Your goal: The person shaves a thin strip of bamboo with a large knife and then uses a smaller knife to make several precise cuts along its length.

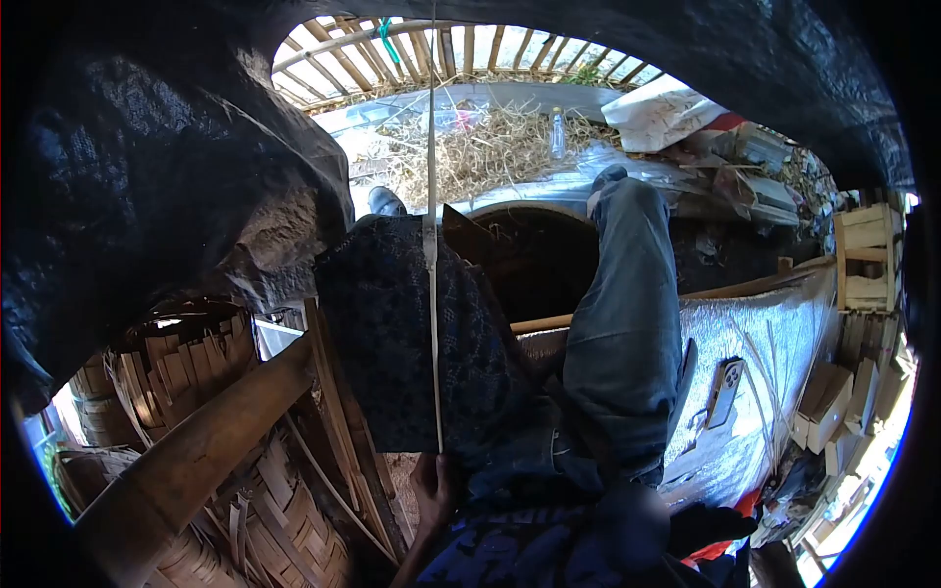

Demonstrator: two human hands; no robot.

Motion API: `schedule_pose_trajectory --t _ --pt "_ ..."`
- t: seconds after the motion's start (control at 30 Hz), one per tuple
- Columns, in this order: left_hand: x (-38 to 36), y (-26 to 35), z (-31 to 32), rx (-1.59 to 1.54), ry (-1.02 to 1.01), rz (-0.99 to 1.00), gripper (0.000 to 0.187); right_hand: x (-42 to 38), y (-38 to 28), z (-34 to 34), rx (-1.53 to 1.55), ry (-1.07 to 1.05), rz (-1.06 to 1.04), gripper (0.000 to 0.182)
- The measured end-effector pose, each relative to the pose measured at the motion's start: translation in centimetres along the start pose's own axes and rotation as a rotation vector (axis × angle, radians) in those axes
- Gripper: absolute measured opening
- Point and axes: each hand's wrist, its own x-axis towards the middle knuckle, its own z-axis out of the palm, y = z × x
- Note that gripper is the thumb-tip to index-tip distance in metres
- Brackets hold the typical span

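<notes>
My left hand [431, 486] is at the bottom centre, its fingers closed round the lower end of a long, thin, pale strip [438, 363]. The strip rises almost straight to the top edge and has a wider part about halfway up. Behind it lies a dark patterned cloth [392, 323] over my left leg. My other leg, in blue jeans [627, 314], is bent to the right of it. My right hand cannot be made out; the area right of my shirt is dark.
A bamboo pole [196, 441] and woven baskets [284, 500] stand at the left. Dark sheeting [147, 186] hangs above them. A phone [725, 392] lies on silvery sheeting [760, 343] at the right. Ahead are straw [470, 157], a clear bottle [557, 134] and a slatted fence [470, 49].
</notes>
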Motion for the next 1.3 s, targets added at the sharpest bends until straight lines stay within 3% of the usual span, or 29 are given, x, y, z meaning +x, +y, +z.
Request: schedule_pose_trajectory --t 0.17,0.27,0.33,0.4,0.53,0.6,0.7,0.87,1.07,1.17,1.23,1.3 --pt "0.2 0.7 -0.2 0.049 0.019 0.011 0.04 -0.9 1.3 -0.3 0.064 -0.07 0.056 0.043" --pt "-0.1 3.6 -1.3 -0.013 -0.057 -0.147 0.038 -1.1 1.8 -0.5 0.098 -0.108 0.08 0.043" --pt "0.3 6.9 -2.8 0.479 -0.102 -0.03 0.029 -1.0 2.0 -0.7 0.12 -0.125 0.089 0.043" --pt "2.2 8.2 -4.5 0.658 0.115 0.203 0.025 -0.9 2.2 -0.8 0.145 -0.144 0.098 0.043" --pt "7.7 14.2 -2.1 0.463 0.294 0.396 0.026 -1.1 2.8 -1.1 0.195 -0.191 0.128 0.042" --pt "11.4 14.1 0.1 0.704 0.235 0.703 0.028 -1.0 3.1 -1.4 0.23 -0.208 0.146 0.042" --pt "12.5 13.5 2.5 0.799 0.201 0.565 0.027 -1.6 3.6 -2.8 0.275 -0.261 0.169 0.042" --pt "12.7 13.4 3.0 0.791 0.186 0.582 0.023 -1.4 3.4 -6.7 0.372 -0.398 0.278 0.042" --pt "12.8 13.4 4.1 0.76 0.226 0.547 0.016 4.0 -1.9 -16.8 0.737 -0.826 0.459 0.041" --pt "12.9 13.6 5.0 0.846 0.223 0.504 0.016 8.1 -9.0 -17.2 0.939 -1.077 0.378 0.041" --pt "13.1 13.5 5.0 0.89 0.237 0.522 0.017 10.2 -14.9 -14.4 1.23 -1.163 0.053 0.038" --pt "13.1 13.0 4.3 0.72 0.237 0.599 0.02 11.5 -21.1 -12.6 1.237 -1.158 -0.246 0.029"
